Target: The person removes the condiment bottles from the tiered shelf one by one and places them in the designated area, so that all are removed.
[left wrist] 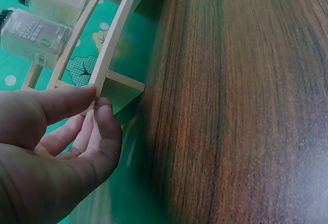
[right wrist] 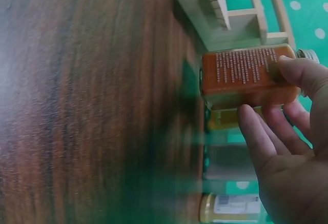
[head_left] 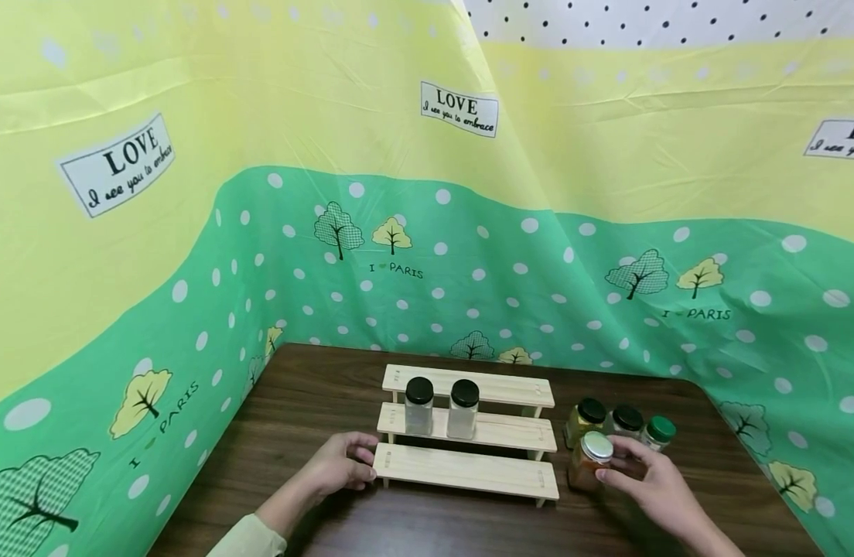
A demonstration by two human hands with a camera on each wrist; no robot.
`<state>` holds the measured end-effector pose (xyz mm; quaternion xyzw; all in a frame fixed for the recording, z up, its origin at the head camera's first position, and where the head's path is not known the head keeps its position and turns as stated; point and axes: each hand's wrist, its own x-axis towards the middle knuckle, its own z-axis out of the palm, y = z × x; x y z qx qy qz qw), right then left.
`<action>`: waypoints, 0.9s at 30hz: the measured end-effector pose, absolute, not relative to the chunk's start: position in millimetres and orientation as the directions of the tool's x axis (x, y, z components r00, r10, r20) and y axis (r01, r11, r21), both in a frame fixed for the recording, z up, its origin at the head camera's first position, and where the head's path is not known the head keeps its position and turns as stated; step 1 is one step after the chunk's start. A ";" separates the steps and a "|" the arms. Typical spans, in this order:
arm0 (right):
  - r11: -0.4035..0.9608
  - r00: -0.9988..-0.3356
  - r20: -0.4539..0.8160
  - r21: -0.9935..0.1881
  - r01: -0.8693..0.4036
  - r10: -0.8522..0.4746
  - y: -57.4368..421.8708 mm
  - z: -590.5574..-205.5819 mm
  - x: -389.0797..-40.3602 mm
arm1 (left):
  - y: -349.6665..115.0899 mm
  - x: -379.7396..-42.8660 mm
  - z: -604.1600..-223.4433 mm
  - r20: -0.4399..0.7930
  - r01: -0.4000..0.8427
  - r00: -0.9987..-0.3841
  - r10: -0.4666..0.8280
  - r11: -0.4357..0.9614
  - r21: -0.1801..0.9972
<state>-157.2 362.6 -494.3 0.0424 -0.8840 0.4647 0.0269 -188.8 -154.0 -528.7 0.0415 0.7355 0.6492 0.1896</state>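
A three-tier light wooden rack (head_left: 466,469) stands on the table. My left hand (head_left: 339,466) pinches the left end of its lowest tier between thumb and fingers, as the left wrist view (left wrist: 77,142) shows. Two clear square jars with black lids, a left one (head_left: 419,410) and a right one (head_left: 462,411), stand on the middle tier. To the right of the rack, my right hand (head_left: 653,483) holds a jar of orange-red spice (right wrist: 246,75) with a silver lid, thumb on one side and fingers on the other. Whether this jar touches the table is unclear.
Behind the held jar stand a black-lidded jar with yellowish contents (head_left: 584,422), another black-lidded jar (head_left: 626,419) and a green-lidded jar (head_left: 658,432). The dark wooden table (head_left: 295,394) is bordered by a green and yellow patterned cloth (head_left: 413,309) at the back and sides.
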 end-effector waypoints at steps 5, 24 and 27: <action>0.539 -0.999 0.026 -0.841 -0.045 -0.043 364.5 -500.7 -159.0 | -153.9 -188.7 -528.9 -0.221 -0.182 -0.925 0.310 0.149 0.972; 0.508 -0.998 -0.001 -0.861 -0.030 -0.062 368.4 -507.6 -159.9 | -153.0 -187.8 -525.9 -0.223 -0.185 -0.927 0.301 0.149 0.971; 0.532 -0.998 -0.004 -0.846 -0.033 -0.067 369.2 -506.8 -159.6 | -152.7 -187.3 -525.7 -0.224 -0.185 -0.927 0.301 0.153 0.971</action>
